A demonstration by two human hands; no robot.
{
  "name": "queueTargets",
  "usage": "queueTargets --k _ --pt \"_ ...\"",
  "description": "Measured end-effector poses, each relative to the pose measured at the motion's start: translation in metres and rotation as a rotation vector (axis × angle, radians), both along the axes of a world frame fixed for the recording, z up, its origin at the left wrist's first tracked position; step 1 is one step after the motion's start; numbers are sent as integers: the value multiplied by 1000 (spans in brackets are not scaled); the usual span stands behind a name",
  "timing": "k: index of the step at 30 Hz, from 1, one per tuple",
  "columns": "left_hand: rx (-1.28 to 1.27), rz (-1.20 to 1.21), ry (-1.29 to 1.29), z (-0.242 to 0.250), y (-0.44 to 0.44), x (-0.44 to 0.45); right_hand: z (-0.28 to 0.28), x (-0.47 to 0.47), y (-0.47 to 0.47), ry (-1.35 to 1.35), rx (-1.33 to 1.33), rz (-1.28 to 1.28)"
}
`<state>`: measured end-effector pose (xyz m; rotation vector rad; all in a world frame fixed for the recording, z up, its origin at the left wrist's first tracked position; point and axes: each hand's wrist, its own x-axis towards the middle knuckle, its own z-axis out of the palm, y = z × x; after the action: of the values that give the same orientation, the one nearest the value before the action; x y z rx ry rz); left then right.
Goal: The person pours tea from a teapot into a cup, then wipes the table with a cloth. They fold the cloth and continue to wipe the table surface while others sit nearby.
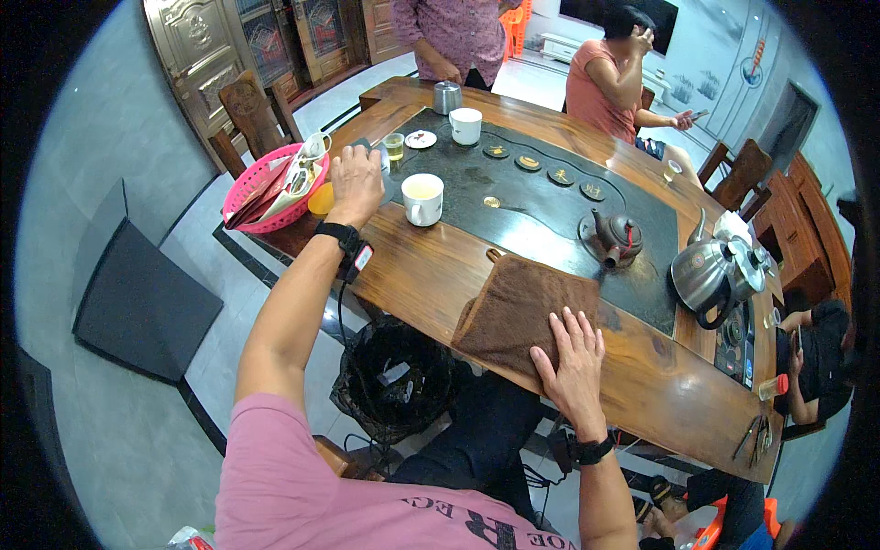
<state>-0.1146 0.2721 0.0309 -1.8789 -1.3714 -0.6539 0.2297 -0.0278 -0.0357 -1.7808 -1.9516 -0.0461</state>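
Observation:
My left hand (357,182) reaches over the table beside a pink plastic basket (275,180), its fingers bent downward. A greyish flat object shows partly around that hand; I cannot tell whether I grip it. A yellow round object (321,200) sits between the hand and the basket. To the right of the hand stands a white mug (422,200) with pale liquid. My right hand (572,357) rests flat, fingers apart, on the lower right corner of a folded brown towel (529,309) at the table's near edge.
A dark tea tray (509,185) is set into the wooden table, with a clay teapot (617,237). Kettles (708,271) stand at the right. A bin (395,375) with a black bag is below the edge. People are around the table, one standing behind a metal canister (447,98).

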Motion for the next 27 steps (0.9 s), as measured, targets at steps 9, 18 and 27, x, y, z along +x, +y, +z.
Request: queueTargets --k 9,18,27 --pt "-724 -125 -552 -2 -44 37 -4 1 2 -25 25 -5" --pt "-373 -228 -519 -6 -71 53 -7 1 2 -25 61 -10" --pt "-589 -907 -33 -51 -174 145 -10 2 3 -8 75 -18"
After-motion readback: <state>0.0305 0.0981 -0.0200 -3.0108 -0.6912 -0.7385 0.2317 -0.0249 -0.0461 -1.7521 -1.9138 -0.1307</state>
